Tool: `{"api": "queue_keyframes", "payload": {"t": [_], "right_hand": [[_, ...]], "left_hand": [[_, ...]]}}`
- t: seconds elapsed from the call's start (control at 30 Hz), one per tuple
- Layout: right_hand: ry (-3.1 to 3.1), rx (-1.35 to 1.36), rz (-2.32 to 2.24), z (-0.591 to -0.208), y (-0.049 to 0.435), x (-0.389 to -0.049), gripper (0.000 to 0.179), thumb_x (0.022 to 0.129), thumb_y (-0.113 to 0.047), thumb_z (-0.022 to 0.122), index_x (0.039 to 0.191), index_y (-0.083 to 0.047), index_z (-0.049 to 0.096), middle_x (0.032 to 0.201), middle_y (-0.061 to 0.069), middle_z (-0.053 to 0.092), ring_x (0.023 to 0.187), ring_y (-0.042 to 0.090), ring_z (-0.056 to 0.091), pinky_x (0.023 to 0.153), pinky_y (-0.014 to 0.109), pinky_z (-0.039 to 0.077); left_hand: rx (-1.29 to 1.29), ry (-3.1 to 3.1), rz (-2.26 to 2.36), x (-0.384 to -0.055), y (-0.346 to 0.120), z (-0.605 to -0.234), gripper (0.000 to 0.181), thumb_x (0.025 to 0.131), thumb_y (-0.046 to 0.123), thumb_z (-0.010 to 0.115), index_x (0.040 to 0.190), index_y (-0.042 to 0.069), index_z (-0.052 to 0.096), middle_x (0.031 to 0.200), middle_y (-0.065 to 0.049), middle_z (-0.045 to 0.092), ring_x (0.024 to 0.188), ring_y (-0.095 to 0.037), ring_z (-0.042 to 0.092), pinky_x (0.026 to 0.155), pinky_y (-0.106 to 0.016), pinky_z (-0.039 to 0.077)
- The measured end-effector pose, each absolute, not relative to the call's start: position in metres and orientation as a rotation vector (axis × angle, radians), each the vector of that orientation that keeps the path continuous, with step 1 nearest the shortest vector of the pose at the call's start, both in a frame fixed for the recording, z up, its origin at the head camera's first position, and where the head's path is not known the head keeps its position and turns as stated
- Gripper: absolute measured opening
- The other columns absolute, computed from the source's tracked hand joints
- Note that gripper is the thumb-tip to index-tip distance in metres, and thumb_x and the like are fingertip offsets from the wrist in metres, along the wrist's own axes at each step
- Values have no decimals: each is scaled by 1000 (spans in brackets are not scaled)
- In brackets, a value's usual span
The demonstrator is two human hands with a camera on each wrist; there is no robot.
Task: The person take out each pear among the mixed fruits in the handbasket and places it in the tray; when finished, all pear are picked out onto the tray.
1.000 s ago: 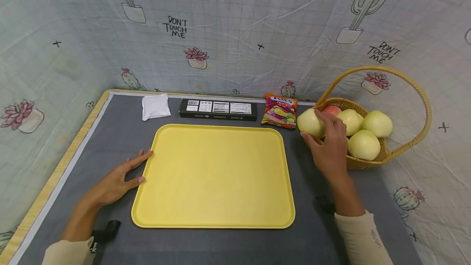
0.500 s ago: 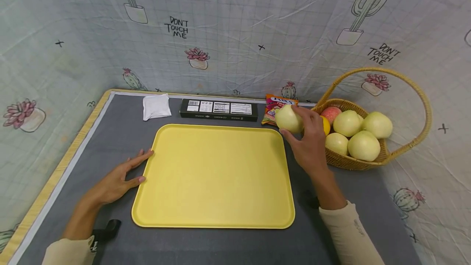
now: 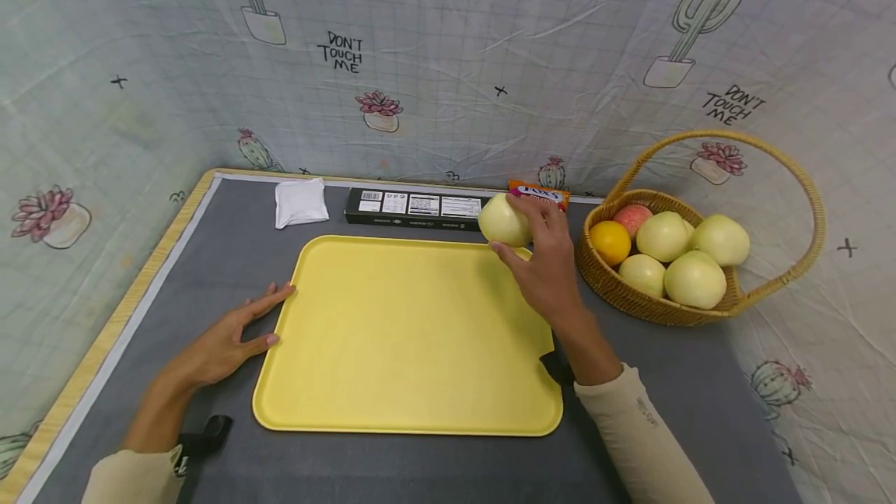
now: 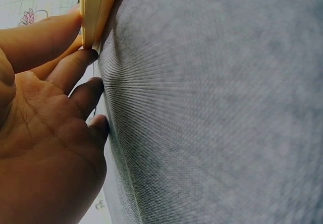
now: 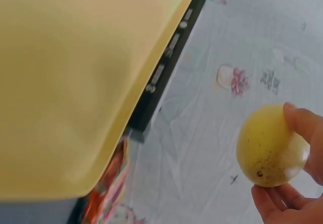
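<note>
Between thumb and fingertips my right hand (image 3: 549,267) holds a round, pale yellow-green fruit (image 3: 501,222), raised over the far right corner of the yellow tray (image 3: 406,341). The right wrist view gives a closer look at the fruit (image 5: 267,148), with brown specks around a small dark spot at its lower end. My left hand (image 3: 220,344) touches the tray's left rim with thumb and fingers, the fingers extended. In the left wrist view, the thumb and a fingertip meet the tray's edge (image 4: 93,17), while the other fingertips rest on the grey cloth.
A wicker basket (image 3: 623,294) with a tall handle stands right of the tray, holding an orange (image 3: 610,243), a red fruit (image 3: 633,218) and several pale fruits. Behind the tray lie a white packet (image 3: 301,202), a black box (image 3: 413,207) and a candy bag (image 3: 556,197).
My right hand has carried the pale fruit leftward from the basket to the tray's far right corner, uncovering the orange in the basket. The left hand stays at the tray's rim.
</note>
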State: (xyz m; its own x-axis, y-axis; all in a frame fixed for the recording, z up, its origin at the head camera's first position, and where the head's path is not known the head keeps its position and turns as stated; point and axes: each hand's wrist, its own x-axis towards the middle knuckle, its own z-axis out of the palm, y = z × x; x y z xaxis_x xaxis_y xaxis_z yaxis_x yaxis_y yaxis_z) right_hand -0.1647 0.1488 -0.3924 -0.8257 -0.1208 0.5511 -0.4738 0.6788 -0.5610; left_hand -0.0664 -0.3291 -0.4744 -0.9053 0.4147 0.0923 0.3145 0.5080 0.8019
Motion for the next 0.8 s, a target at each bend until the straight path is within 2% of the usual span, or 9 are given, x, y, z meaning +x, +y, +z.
{"api": "queue_keyframes", "payload": {"t": [0.2,0.5,0.67,0.8], "right_hand": [[-2428,519,1034,-390,128,-167,71,85,-15,91,150,-17,61,147,13,56,138,34,50,107,55,55],[-2420,591,1057,-387,100,-171,71,85,-17,92,150,-17,61,147,13,56,140,32,51,108,54,57],[-2422,634,1070,-387,86,-172,71,86,-19,91,150,-17,61,148,13,56,139,32,51,108,53,56],[-2442,659,1079,-389,75,-172,70,87,-19,91,150,-18,61,148,13,55,137,33,51,106,53,57]], "left_hand": [[662,2638,1359,-67,-328,-473,74,99,5,72,165,5,39,169,21,33,154,18,13,133,-19,-2],[660,2621,1385,-66,-328,-473,74,99,4,71,165,4,38,170,18,33,154,18,14,135,-28,-3],[669,2614,1397,-66,-328,-473,74,99,3,71,165,3,38,170,18,33,154,17,14,134,-25,-3],[682,2614,1397,-66,-329,-473,74,98,2,71,164,3,38,170,18,33,154,18,14,130,-11,-2]]}}
